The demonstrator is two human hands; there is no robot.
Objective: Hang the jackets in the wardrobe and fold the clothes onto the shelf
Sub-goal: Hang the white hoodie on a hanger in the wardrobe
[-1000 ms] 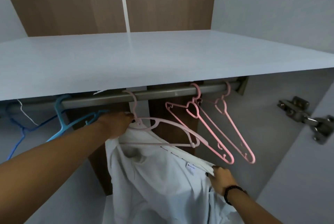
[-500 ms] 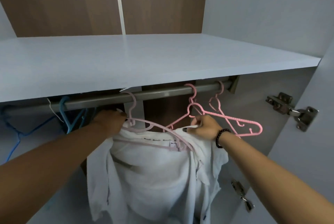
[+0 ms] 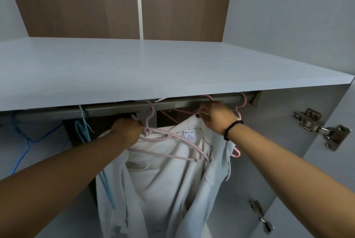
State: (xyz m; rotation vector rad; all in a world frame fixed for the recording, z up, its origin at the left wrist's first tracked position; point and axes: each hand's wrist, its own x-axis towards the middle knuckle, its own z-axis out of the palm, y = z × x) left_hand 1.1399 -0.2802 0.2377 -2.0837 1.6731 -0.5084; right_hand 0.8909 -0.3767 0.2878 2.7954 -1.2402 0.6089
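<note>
A white jacket (image 3: 165,184) hangs half on a pale pink hanger (image 3: 172,139) whose hook is over the grey rail (image 3: 119,110). My left hand (image 3: 126,130) grips the hanger's neck and the jacket's left shoulder. My right hand (image 3: 215,117), with a black bead bracelet, pinches the jacket's collar edge high up, just under the rail. The size label (image 3: 189,134) shows inside the collar. The hanger's right arm lies on top of the cloth.
The pale shelf (image 3: 153,72) runs just above the rail. Other pink hangers (image 3: 238,116) hang at the rail's right end, blue hangers (image 3: 82,130) at the left. Door hinges (image 3: 322,129) stick out on the right. A brown back panel (image 3: 86,3) rises above the shelf.
My right hand went from the jacket's lower edge up to the collar and then higher toward the rail. The jacket's right side has risen with it. My left hand stayed on the hanger.
</note>
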